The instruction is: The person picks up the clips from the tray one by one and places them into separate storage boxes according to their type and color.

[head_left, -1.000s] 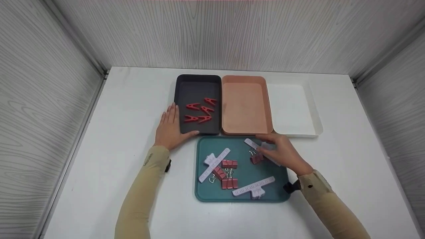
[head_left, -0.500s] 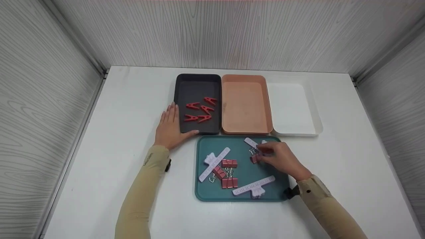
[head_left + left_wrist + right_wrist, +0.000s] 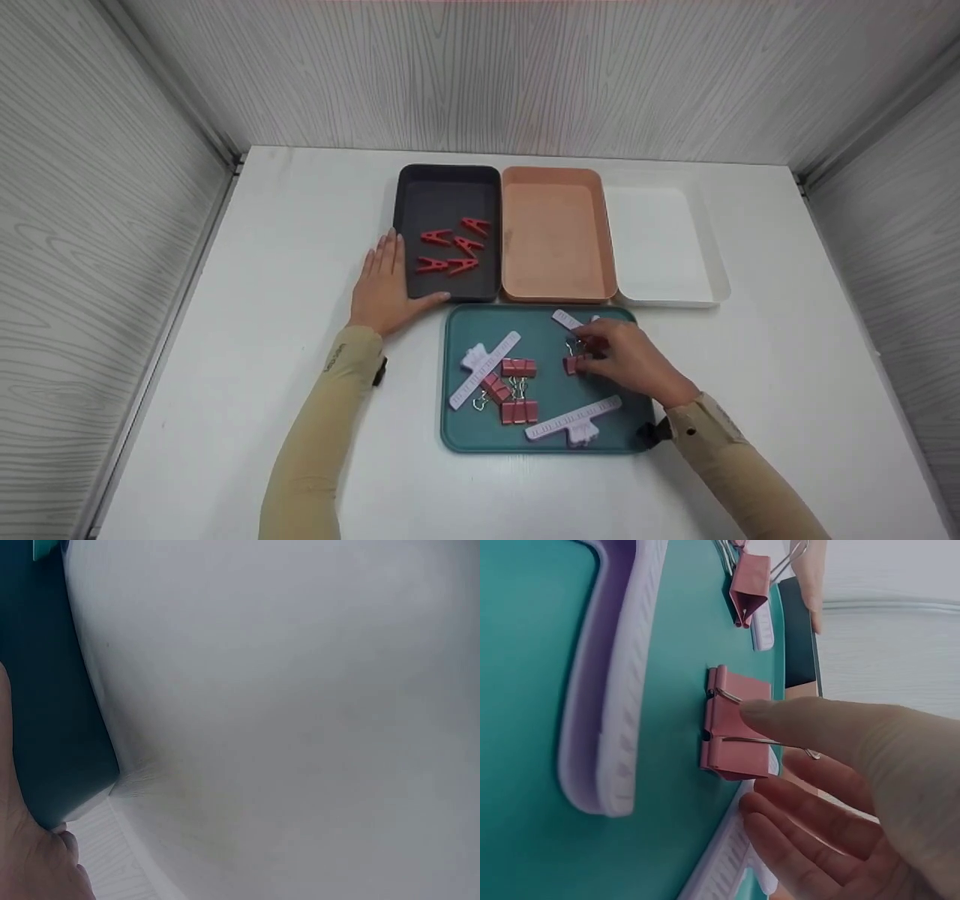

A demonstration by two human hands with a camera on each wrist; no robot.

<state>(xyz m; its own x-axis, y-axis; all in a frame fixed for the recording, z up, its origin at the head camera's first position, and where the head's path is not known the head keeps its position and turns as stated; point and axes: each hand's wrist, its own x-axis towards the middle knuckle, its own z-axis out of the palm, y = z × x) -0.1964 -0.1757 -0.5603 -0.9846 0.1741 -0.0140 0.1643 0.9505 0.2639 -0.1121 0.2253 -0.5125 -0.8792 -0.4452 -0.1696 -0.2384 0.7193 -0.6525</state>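
Observation:
My left hand (image 3: 381, 296) lies with straight fingers along the left wall of the black tray (image 3: 401, 196), its thumb at the near rim. Over the right part of the teal tray (image 3: 544, 334), my right hand (image 3: 637, 360) pinches a dusty-pink binder clip (image 3: 735, 724) between thumb and fingers. That clip's wire handles stick out past the thumb in the right wrist view. Just behind it lies a lilac bar clip (image 3: 566, 321), partly hidden by the hand. Several more binder clips (image 3: 518, 412) and two lilac bar clips (image 3: 574, 418) lie on the teal tray.
Several red clothespins (image 3: 463, 245) lie in the black tray. A salmon-coloured tray (image 3: 559, 240) and a white tray (image 3: 664, 247) stand beside it in a row, right behind the teal tray. Wood-grain panels (image 3: 480, 75) rise at the back and sides of the white table (image 3: 315, 225).
My right hand has shifted from over the rear bar clip slightly toward me, and its thumb and fingers have come onto the binder clip. The left hand has stayed in place.

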